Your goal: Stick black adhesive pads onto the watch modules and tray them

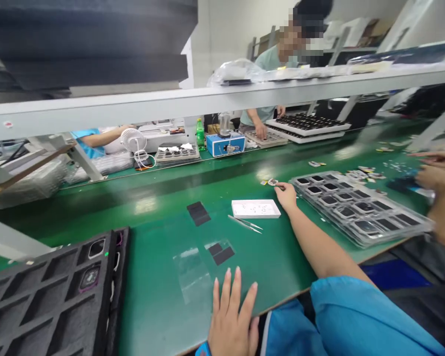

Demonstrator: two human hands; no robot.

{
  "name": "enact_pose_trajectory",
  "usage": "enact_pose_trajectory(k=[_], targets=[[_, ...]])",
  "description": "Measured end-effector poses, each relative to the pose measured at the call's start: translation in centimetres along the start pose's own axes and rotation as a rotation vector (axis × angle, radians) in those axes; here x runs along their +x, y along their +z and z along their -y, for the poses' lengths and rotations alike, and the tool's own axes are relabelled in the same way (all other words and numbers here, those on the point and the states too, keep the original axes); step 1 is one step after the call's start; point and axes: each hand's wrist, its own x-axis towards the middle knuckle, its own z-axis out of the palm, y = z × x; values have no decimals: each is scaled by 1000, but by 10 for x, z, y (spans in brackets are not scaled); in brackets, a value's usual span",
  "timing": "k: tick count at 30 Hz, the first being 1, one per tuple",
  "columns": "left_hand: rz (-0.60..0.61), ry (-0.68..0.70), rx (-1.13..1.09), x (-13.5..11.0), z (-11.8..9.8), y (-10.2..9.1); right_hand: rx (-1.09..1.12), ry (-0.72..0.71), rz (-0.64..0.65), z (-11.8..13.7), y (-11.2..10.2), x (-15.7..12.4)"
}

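My left hand (233, 316) lies flat at the table's front edge, fingers spread, with nothing in it. My right hand (286, 196) reaches forward, its fingertips pinched at the edge of a small white-framed square part (272, 182) on the green mat. Close below that hand is a shallow white box (255, 208) holding tiny pieces. Metal tweezers (246, 224) lie in front of the box. Dark rectangular sheets (199, 213) on clear film lie left of it, and more dark sheets (221, 253) lie beyond my left hand, beside a clear film (192, 273).
A black foam tray (33, 301) with watch-like frames stands at left. Stacked clear plastic trays (359, 207) with square parts sit at right, near another person's blurred hand (439, 183). A white shelf beam (222, 99) crosses above; people work behind it, near a blue device (225, 145).
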Motion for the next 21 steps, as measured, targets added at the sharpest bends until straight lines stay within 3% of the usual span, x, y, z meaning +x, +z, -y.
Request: enact_pose_trajectory(k=[4,8,15,21], targets=[[48,3,-9,0,10,1,-52,96,-64,-3,0,6],[20,-18,-44,-2,13,5,-145,121,-54,-2,16,22],[-34,-37,9,-4,14,8,-337,144,38,5,46,49],[-84,-125,71,3,15,11,-381,96,162,12,43,59]])
